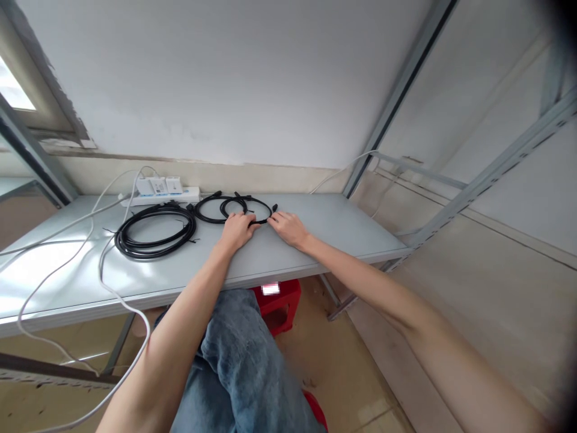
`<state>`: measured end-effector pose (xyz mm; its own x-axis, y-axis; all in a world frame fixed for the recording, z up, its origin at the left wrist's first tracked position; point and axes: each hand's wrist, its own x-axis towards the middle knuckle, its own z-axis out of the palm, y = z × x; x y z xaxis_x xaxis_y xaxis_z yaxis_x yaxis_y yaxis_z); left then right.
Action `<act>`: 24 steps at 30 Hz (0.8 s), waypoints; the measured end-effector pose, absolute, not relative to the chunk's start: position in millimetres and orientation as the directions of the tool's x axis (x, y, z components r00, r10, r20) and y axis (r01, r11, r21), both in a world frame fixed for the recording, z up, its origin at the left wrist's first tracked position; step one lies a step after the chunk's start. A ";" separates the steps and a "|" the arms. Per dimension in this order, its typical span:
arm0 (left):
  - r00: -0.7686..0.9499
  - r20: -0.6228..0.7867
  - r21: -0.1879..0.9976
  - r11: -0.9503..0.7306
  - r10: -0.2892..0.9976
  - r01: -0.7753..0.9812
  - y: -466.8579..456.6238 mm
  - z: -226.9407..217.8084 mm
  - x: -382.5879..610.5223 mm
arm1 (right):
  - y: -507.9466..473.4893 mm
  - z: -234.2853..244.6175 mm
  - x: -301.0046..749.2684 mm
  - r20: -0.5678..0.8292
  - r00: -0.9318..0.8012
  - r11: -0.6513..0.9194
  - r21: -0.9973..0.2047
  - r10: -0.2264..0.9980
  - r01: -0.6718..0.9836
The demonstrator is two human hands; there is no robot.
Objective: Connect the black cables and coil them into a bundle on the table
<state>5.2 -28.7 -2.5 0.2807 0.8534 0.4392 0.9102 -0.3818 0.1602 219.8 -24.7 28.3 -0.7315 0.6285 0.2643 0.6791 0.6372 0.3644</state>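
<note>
A small black cable coil (246,203) lies on the grey table (324,225) near the wall. My left hand (237,230) rests on its near edge, fingers curled and pinching the cable. My right hand (288,227) pinches the same coil at its right end, close to a connector. A second small black coil (208,208) overlaps it on the left. Further left lies a larger, thicker black cable coil (154,231), untouched.
A white power strip (160,193) with white adapters plugged in sits against the wall. White cables (97,264) trail over the table's front edge. A red stool (282,300) stands under the table by my knee. Metal shelf struts (478,180) rise at the right.
</note>
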 end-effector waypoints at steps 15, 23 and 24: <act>0.277 0.440 0.186 -0.388 0.854 0.903 -30.5 -0.5 5.6 | -20.7 48.1 191.4 0.032 -0.310 0.269 -0.586 0.950 0.765; 0.312 0.437 0.147 -0.410 0.843 0.900 -30.1 -2.0 5.7 | -35.4 38.4 184.2 0.095 -0.292 0.301 -0.473 0.952 0.828; 0.314 0.440 0.143 -0.410 0.842 0.901 -30.0 -2.2 5.8 | -37.1 35.9 186.0 0.155 -0.344 0.377 -0.354 0.926 0.856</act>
